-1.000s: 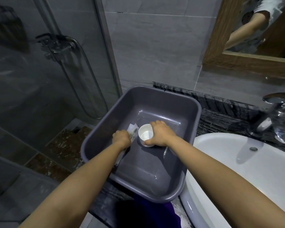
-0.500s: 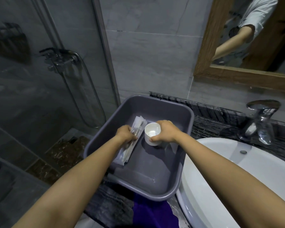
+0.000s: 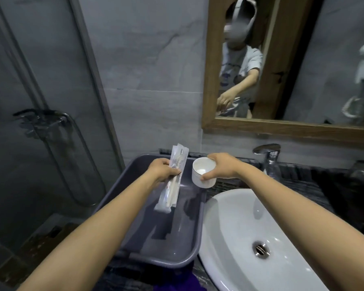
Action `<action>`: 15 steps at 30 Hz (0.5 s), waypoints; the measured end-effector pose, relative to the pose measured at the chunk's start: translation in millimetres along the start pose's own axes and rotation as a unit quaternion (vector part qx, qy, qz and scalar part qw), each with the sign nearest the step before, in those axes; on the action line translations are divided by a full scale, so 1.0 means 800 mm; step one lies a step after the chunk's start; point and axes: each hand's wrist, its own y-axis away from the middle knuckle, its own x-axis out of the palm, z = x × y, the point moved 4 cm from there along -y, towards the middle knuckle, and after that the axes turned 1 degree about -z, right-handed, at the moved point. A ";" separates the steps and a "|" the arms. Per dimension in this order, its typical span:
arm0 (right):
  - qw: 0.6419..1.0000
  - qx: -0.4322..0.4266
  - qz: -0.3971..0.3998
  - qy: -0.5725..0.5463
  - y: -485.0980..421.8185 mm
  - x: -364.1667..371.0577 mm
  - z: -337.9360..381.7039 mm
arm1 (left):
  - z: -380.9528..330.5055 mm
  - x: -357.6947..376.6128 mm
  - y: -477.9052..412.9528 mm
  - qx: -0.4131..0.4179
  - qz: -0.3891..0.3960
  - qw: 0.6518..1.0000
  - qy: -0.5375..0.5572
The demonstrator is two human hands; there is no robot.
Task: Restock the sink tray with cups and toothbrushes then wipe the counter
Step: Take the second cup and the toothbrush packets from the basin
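My left hand grips a bundle of wrapped toothbrushes in clear plastic sleeves, held tilted above the grey plastic tub. A white cup is clasped by its side in my right hand, lifted over the tub's far right corner near the dark counter. The cup is upright and looks empty. The tub's bottom shows nothing else in it.
A white basin with a metal drain lies right of the tub, and a chrome tap stands behind it. A purple cloth lies at the counter's front edge. A wood-framed mirror hangs above. A glass shower screen is at the left.
Both hands have risen out of the tub, the left lifting the toothbrush packets and the right lifting the cup up and to the right. The camera has tilted upward.
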 end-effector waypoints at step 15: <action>0.986 0.121 -0.104 -0.047 0.202 -0.094 -0.202 | -0.096 0.243 0.085 0.047 0.162 0.985 0.022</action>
